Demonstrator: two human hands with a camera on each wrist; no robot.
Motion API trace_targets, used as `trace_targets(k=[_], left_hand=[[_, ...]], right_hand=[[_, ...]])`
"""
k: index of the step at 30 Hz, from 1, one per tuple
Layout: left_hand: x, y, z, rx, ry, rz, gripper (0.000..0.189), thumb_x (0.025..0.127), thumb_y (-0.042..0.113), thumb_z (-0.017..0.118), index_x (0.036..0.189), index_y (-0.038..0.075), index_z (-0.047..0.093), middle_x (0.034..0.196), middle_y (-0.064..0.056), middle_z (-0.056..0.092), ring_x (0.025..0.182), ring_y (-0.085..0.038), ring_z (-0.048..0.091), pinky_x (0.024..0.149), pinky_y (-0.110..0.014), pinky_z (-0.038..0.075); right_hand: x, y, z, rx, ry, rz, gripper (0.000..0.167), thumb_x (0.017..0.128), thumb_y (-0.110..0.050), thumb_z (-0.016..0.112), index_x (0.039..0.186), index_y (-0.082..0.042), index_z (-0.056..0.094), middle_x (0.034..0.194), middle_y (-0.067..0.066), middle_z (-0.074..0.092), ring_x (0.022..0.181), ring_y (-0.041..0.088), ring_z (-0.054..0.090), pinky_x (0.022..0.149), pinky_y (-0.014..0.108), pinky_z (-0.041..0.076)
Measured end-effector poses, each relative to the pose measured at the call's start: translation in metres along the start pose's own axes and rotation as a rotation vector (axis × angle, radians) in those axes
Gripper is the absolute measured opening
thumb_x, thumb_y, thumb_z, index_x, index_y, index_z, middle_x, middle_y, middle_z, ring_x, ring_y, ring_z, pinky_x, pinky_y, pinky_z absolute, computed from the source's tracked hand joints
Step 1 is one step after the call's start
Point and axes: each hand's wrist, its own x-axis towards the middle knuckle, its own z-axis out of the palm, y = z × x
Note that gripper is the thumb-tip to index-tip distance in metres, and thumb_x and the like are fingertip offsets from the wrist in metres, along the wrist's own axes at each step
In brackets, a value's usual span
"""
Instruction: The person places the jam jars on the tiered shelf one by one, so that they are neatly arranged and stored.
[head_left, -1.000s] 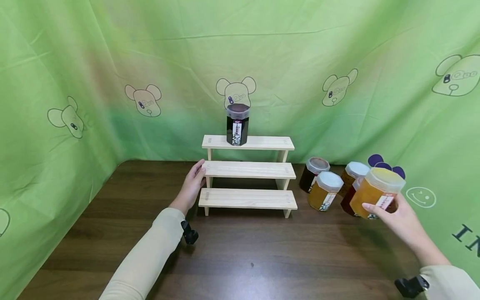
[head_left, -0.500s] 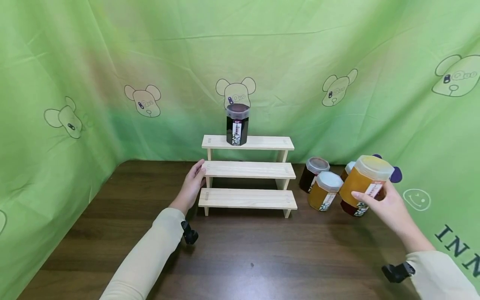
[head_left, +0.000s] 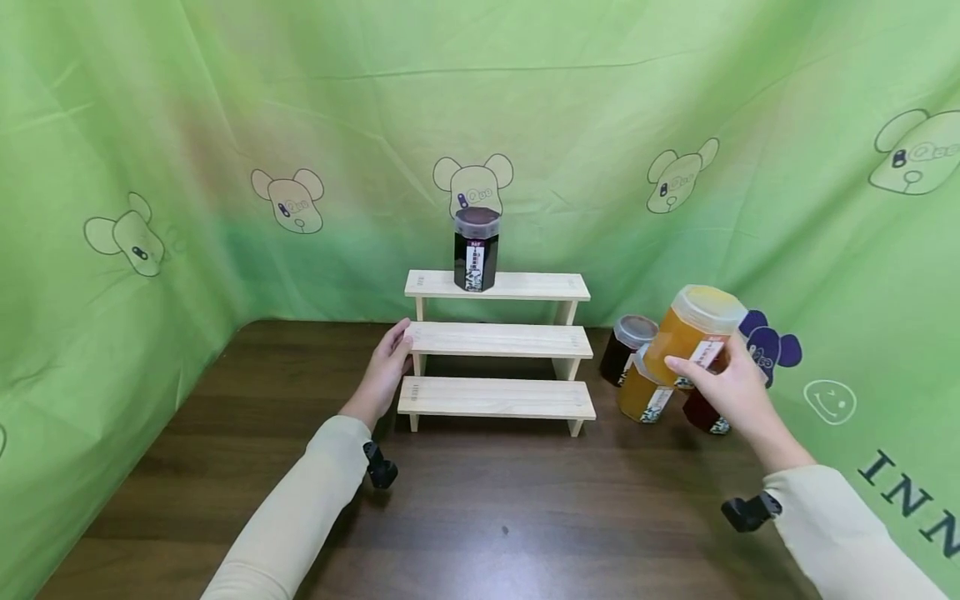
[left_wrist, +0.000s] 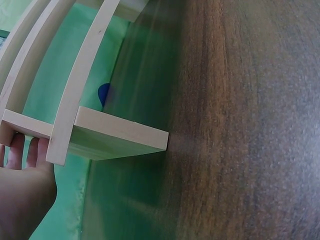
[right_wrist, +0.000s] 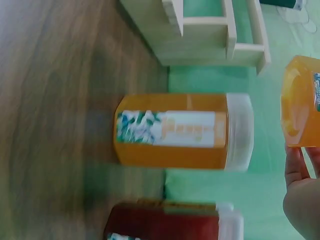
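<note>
My right hand (head_left: 723,387) grips an amber honey jar (head_left: 675,342) with a pale translucent lid, held tilted in the air above the jars at the right. In the right wrist view, the base of this honey jar faces the camera. On the left, my left hand (head_left: 384,371) holds the end of the middle step of a pale wooden three-step stand (head_left: 495,396). Its fingertips (left_wrist: 17,147) curl at the wood in the left wrist view. A dark jar (head_left: 486,265) with a white label stands on the top step.
Beneath the raised jar stands another amber jar (head_left: 641,393), partly covered by it. A dark jar (head_left: 617,358) is behind that one, and a dark red jar (head_left: 701,412) to its right. The brown wooden table (head_left: 480,517) meets a green printed cloth (head_left: 360,108) at the back.
My right hand has carried the honey jar left and upward, from over the red jar to over the standing amber jar. My left hand and the stand have stayed put.
</note>
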Motion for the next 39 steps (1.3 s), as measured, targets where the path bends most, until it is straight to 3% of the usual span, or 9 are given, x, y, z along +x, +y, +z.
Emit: trace_targets(k=[6, 12, 17, 22, 26, 33, 39], left_hand=[[-0.001, 0.001, 0.0, -0.006, 0.002, 0.0, 0.051, 0.11, 0.019, 0.04, 0.158, 0.008, 0.028, 0.16, -0.015, 0.027, 0.146, -0.027, 0.027, 0.118, -0.047, 0.026], [-0.001, 0.001, 0.0, 0.006, 0.006, -0.002, 0.051, 0.11, 0.018, 0.039, 0.158, 0.007, 0.027, 0.16, -0.014, 0.027, 0.146, -0.026, 0.028, 0.118, -0.046, 0.028], [-0.002, 0.001, 0.0, 0.012, 0.01, -0.005, 0.051, 0.11, 0.018, 0.039, 0.159, 0.007, 0.026, 0.161, -0.014, 0.027, 0.146, -0.026, 0.028, 0.118, -0.045, 0.028], [-0.003, 0.003, 0.001, 0.013, 0.01, -0.003, 0.051, 0.11, 0.017, 0.039, 0.159, 0.006, 0.026, 0.161, -0.015, 0.027, 0.146, -0.027, 0.027, 0.118, -0.046, 0.028], [-0.002, 0.003, 0.001, 0.016, 0.009, 0.006, 0.051, 0.11, 0.017, 0.039, 0.158, 0.006, 0.027, 0.161, -0.015, 0.027, 0.146, -0.027, 0.028, 0.117, -0.046, 0.028], [-0.001, 0.002, 0.002, 0.032, 0.007, 0.009, 0.05, 0.11, 0.017, 0.038, 0.158, 0.006, 0.028, 0.159, -0.015, 0.029, 0.145, -0.026, 0.03, 0.117, -0.044, 0.029], [-0.001, 0.003, 0.002, 0.032, 0.015, 0.005, 0.05, 0.11, 0.016, 0.038, 0.158, 0.006, 0.027, 0.16, -0.014, 0.028, 0.146, -0.025, 0.029, 0.117, -0.044, 0.029]], right_hand=[[0.012, -0.015, 0.02, 0.062, -0.004, -0.018, 0.063, 0.093, -0.018, 0.073, 0.145, -0.011, 0.036, 0.125, 0.006, 0.052, 0.103, 0.001, 0.054, 0.08, 0.01, 0.047], [0.025, -0.033, 0.036, 0.07, -0.034, -0.014, 0.072, 0.093, -0.026, 0.074, 0.149, -0.006, 0.033, 0.132, 0.017, 0.05, 0.106, 0.007, 0.053, 0.083, 0.011, 0.046], [0.038, -0.043, 0.05, 0.06, -0.031, 0.008, 0.074, 0.091, -0.031, 0.076, 0.148, -0.008, 0.035, 0.129, 0.018, 0.051, 0.107, 0.018, 0.053, 0.081, 0.015, 0.046], [0.048, -0.053, 0.064, 0.104, -0.046, 0.023, 0.078, 0.091, -0.031, 0.076, 0.152, -0.011, 0.032, 0.137, 0.017, 0.048, 0.119, 0.025, 0.049, 0.09, 0.024, 0.046], [0.056, -0.059, 0.077, 0.144, -0.043, -0.002, 0.077, 0.091, -0.031, 0.076, 0.152, -0.013, 0.033, 0.138, 0.014, 0.048, 0.119, 0.025, 0.049, 0.092, 0.029, 0.046], [0.068, -0.064, 0.098, 0.181, -0.019, -0.044, 0.07, 0.09, -0.032, 0.077, 0.145, -0.009, 0.041, 0.129, 0.012, 0.052, 0.106, 0.019, 0.053, 0.083, 0.023, 0.047], [0.077, -0.074, 0.112, 0.197, -0.036, -0.042, 0.071, 0.087, -0.034, 0.079, 0.142, -0.007, 0.043, 0.126, 0.012, 0.054, 0.105, 0.023, 0.054, 0.083, 0.027, 0.048]])
